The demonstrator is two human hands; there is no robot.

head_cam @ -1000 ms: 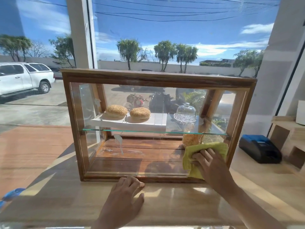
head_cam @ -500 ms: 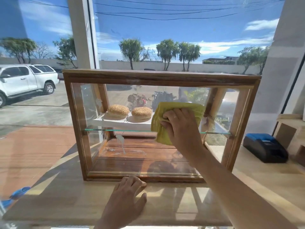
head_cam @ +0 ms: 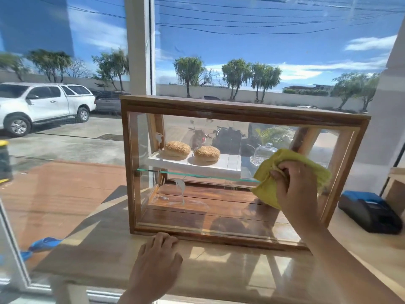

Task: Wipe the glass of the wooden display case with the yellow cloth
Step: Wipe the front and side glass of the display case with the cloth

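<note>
Head view, display case (head_cam: 241, 110) holding two buns (head_cam: 177, 148) (glass dome (head_cam: 264, 151) beside), right hand (head_cam: 293, 189) fingers gripping yellow cloth (head_cam: 271, 185)

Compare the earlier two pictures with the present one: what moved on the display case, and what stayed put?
The right hand swept the yellow cloth from the glass's lower right corner up to its middle, then back right. The left hand stayed flat on the counter at the display case base; the buns did not move.

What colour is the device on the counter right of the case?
Black with a blue top, seen best in the head view, the only one.
</note>
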